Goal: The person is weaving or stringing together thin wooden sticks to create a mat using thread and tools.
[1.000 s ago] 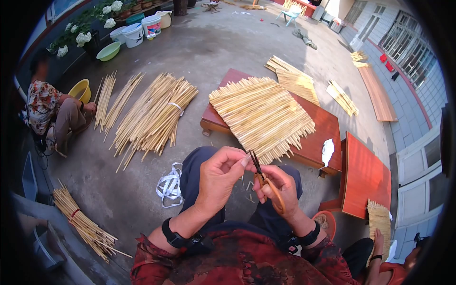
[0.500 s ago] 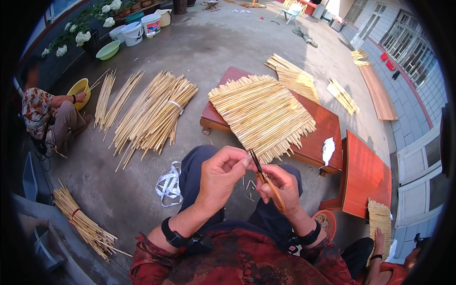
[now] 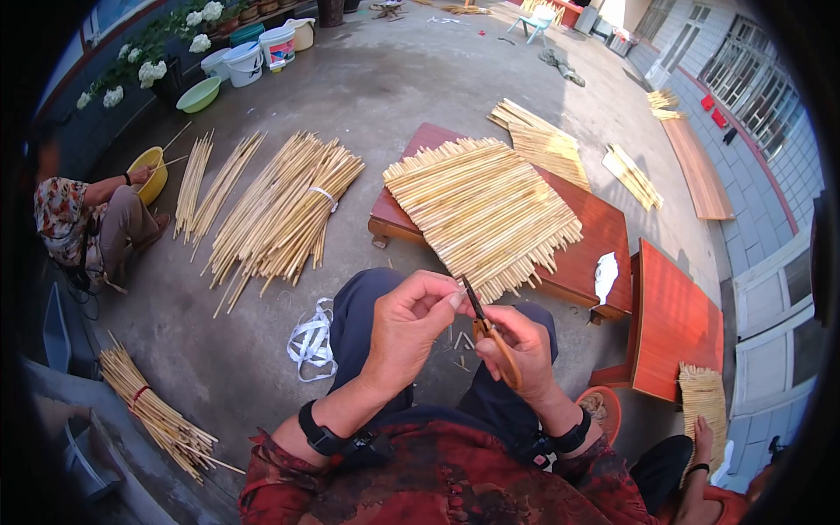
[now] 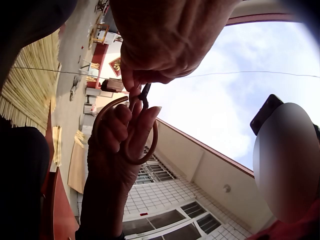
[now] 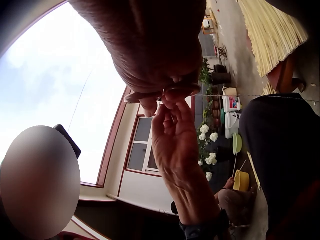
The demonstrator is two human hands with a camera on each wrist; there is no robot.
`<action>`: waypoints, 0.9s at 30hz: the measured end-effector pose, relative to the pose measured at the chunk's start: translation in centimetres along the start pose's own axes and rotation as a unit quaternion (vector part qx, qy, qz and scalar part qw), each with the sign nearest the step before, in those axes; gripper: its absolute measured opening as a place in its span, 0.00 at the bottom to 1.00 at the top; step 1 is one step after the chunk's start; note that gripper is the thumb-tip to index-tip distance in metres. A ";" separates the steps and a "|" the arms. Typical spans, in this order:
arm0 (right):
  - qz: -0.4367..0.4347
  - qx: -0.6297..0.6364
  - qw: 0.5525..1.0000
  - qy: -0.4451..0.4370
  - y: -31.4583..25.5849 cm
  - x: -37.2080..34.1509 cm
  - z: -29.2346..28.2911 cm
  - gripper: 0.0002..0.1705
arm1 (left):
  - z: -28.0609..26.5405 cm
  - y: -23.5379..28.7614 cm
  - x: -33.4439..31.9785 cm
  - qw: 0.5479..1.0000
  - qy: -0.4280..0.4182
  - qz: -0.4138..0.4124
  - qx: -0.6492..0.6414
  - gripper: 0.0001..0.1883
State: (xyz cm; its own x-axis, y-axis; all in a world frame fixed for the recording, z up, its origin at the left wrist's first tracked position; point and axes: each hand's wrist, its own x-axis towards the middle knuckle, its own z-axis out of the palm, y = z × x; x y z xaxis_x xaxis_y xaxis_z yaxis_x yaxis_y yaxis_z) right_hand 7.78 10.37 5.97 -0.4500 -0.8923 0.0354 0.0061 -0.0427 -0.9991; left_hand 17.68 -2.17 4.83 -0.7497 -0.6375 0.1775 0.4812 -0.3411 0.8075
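In the head view my left hand (image 3: pixel 404 328) pinches something small and pale between thumb and forefinger; what it is cannot be told. My right hand (image 3: pixel 522 350) grips scissors (image 3: pixel 502 353) with orange-brown handles, their dark blades pointing up to the left fingertips. The left wrist view shows the right hand (image 4: pixel 117 142) with fingers around the looped handles (image 4: pixel 155 142). In the right wrist view the left hand (image 5: pixel 176 137) has its fingertips bunched under the right hand. Beyond the hands a mat of stalks (image 3: pixel 481 210) lies on a low red table (image 3: pixel 604 232).
Stalk bundles (image 3: pixel 284 206) lie on the ground at left, another (image 3: pixel 157 407) at lower left. A white ribbon tangle (image 3: pixel 311 341) is beside my left knee. A second red table (image 3: pixel 674 324) and an orange bowl (image 3: pixel 602 411) are at right. A person sits by a yellow basin (image 3: pixel 150 179).
The scissor blades look closer together than a second ago, while both my hands stay nearly in place. The person at left has moved a hand to the yellow basin, with thin stalks there.
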 end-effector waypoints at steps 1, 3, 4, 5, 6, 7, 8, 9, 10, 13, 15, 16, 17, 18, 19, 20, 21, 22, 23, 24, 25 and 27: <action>-0.001 0.000 1.000 0.000 0.1 0.0 0.0 0.25 | 0.0 0.0 0.0 1.000 -0.003 -0.002 0.001 0.03; -0.019 -0.007 1.000 -0.011 0.2 -0.1 -0.2 0.24 | 0.1 -0.1 0.1 1.000 -0.003 -0.002 0.001 0.03; -0.020 -0.006 1.000 -0.010 0.3 -0.1 -0.3 0.24 | 0.2 -0.2 0.2 1.000 -0.002 -0.001 0.001 0.03; -0.009 0.043 0.999 0.004 0.4 0.0 -0.5 0.23 | 0.4 -0.2 0.2 1.000 -0.004 -0.002 0.001 0.03; 0.001 0.092 0.996 0.019 0.5 0.1 -0.6 0.23 | 0.6 -0.2 0.2 1.000 0.002 0.004 -0.005 0.03; 0.001 0.093 0.996 0.019 0.5 0.2 -0.8 0.23 | 0.7 -0.2 0.3 1.000 0.007 0.010 -0.010 0.04; -0.019 0.091 0.995 0.028 0.6 0.3 -1.0 0.23 | 0.7 -0.2 0.3 1.000 0.007 0.010 -0.010 0.04; -0.038 0.089 0.995 0.036 0.6 0.3 -1.2 0.25 | 0.6 -0.3 0.3 1.000 0.005 0.007 -0.009 0.04; -0.046 0.069 0.996 0.014 0.3 0.1 -1.3 0.27 | 0.5 -0.4 0.3 1.000 0.004 0.004 -0.009 0.04; -0.014 0.017 0.999 -0.025 0.3 -0.2 -1.6 0.28 | 0.6 -0.5 0.3 1.000 -0.010 0.001 -0.009 0.03; -0.005 0.034 0.999 -0.017 0.4 -0.4 -1.3 0.29 | 0.7 -0.5 0.3 1.000 -0.015 0.009 0.000 0.03; -0.013 0.026 0.999 -0.018 0.2 -0.3 -1.1 0.29 | 0.8 -0.5 0.2 1.000 -0.019 0.016 0.009 0.03; -0.022 0.017 0.999 -0.018 0.2 -0.4 -1.1 0.30 | 0.9 -0.4 0.2 1.000 -0.019 0.014 0.009 0.03; -0.022 0.018 0.999 -0.017 0.2 -0.5 -1.1 0.30 | 1.0 -0.4 0.1 0.999 -0.026 0.021 0.014 0.03; -0.026 0.050 0.998 -0.023 0.3 -0.5 -1.1 0.27 | 1.1 -0.3 0.1 0.999 -0.032 0.029 0.019 0.03; -0.030 0.082 0.996 -0.031 0.3 -0.5 -1.1 0.26 | 1.2 -0.4 0.2 0.999 -0.033 0.028 0.018 0.03; -0.029 0.081 0.996 -0.030 0.2 -0.5 -1.2 0.26 | 1.2 -0.5 0.2 0.999 -0.037 0.039 0.012 0.03; -0.026 0.091 0.995 -0.034 0.2 -0.5 -1.4 0.26 | 1.2 -0.5 0.1 0.998 -0.041 0.049 0.005 0.04; -0.024 0.101 0.994 -0.038 0.2 -0.5 -1.5 0.26 | 1.2 -0.5 0.1 0.998 -0.040 0.049 0.005 0.04; -0.023 0.101 0.994 -0.038 0.2 -0.5 -1.4 0.26 | 1.2 -0.5 0.1 0.998 -0.041 0.047 0.005 0.04; -0.026 0.076 0.996 -0.025 0.1 -0.4 -1.3 0.27 | 1.2 -0.6 0.2 0.998 -0.043 0.046 0.005 0.04; -0.029 0.051 0.998 -0.012 0.0 -0.4 -1.2 0.30 | 1.2 -0.4 0.1 0.998 -0.043 0.042 0.019 0.04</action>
State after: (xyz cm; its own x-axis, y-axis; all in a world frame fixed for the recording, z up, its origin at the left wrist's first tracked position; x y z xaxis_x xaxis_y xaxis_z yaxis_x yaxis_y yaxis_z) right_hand 6.86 11.31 5.90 -0.4306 -0.8975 0.0951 0.0728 -0.1396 -0.9875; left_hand 16.90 -1.26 5.21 -0.7439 -0.6009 0.2925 0.5284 -0.2609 0.8079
